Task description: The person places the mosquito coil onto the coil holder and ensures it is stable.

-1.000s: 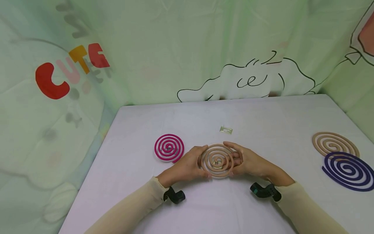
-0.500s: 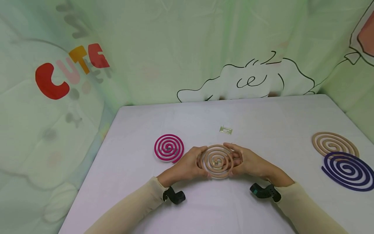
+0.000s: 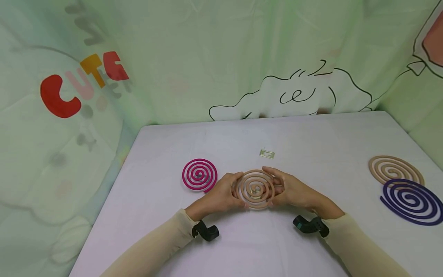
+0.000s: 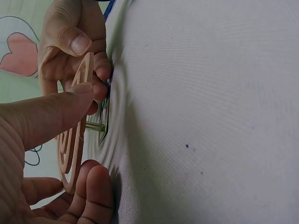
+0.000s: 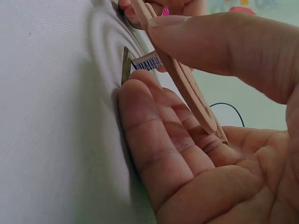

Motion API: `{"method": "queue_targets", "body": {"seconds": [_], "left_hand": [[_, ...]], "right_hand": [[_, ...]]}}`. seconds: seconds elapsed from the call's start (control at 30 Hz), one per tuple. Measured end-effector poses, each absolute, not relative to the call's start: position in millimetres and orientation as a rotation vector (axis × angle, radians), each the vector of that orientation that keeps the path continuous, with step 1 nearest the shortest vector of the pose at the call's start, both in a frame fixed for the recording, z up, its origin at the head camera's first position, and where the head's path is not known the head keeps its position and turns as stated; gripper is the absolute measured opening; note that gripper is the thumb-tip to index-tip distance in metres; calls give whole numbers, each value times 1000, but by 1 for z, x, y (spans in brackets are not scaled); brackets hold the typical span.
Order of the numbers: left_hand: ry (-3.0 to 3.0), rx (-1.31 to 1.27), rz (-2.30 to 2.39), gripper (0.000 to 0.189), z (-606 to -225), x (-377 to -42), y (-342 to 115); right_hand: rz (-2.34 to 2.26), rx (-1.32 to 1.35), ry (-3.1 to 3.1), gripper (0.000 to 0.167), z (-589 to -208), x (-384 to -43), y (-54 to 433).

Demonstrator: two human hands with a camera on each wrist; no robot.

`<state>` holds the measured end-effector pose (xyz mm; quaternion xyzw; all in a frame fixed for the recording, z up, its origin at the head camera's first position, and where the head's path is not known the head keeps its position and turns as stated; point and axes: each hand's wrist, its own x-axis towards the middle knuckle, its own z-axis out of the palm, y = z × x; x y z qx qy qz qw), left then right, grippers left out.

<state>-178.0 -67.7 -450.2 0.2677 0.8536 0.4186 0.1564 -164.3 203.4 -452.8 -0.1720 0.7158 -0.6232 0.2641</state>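
A tan mosquito coil (image 3: 255, 188) is held between both hands just above the white tabletop. My left hand (image 3: 221, 194) grips its left edge, the thumb on the upper face and fingers beneath. At the opposite edge my right hand (image 3: 294, 190) pinches it, thumb on top, with the other fingers curled underneath close to the cloth. Under the coil's middle a small metal coil stand (image 4: 96, 126) rises from its flat frame. In the right wrist view this stand (image 5: 147, 61) reaches up to the coil; whether its tip is through the centre is hidden.
A magenta coil (image 3: 199, 174) sits to the left, with a dark shape under its middle. Another flat metal stand (image 3: 267, 154) lies behind the hands. At the far right, a purple coil (image 3: 411, 199) overlaps a second tan coil (image 3: 392, 169). Fabric walls (image 3: 207, 57) surround the table.
The held coil and my right hand have shifted slightly to the left. My left hand stays nearly in place, and both hands keep their hold.
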Motion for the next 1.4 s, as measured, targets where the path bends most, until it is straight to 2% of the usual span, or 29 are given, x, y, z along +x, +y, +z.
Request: {"method": "queue_targets", "body": {"seconds": [0.83,1.4], "left_hand": [[2494,673,1277,95,-450,-179,-70],[2497,710,1192,99,-449,-179,-71]], "right_hand": [[-1682,-429,1963,113,-449,-182,193],[-1675,-552,1885,120,-449,-178,195]]}}
